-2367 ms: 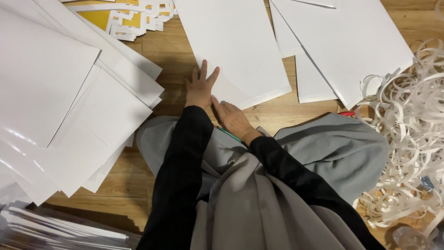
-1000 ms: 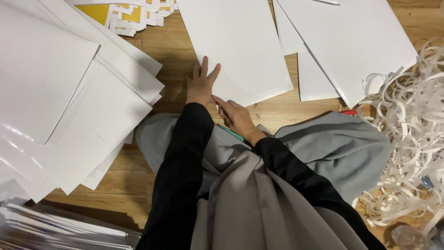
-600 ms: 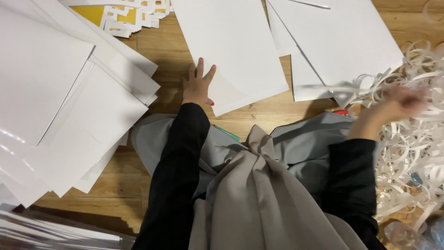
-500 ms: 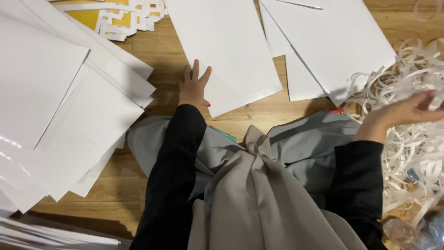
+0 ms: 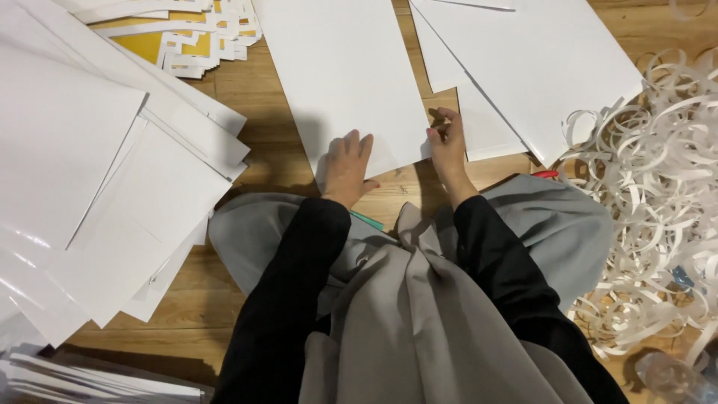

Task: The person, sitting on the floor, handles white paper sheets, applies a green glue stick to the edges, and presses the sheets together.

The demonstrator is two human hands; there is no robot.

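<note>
Wooden floor (image 5: 262, 127) under everything. Fanned stack of glossy white sheets (image 5: 90, 187) at left. Yellow-and-white die-cut cards (image 5: 187, 37) piled at top left. Overlapping white sheets (image 5: 546, 67) at top right. Tangled heap of curled white paper strips (image 5: 658, 209) at right (a small red object (image 5: 546, 173) at its edge, kind unclear).

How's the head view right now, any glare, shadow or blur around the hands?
Head view: sharp overall; left hand and right hand crisp on the white sheet; dark shadow on the wood floor left of the sheet; glare on the glossy sheets at left.
</note>
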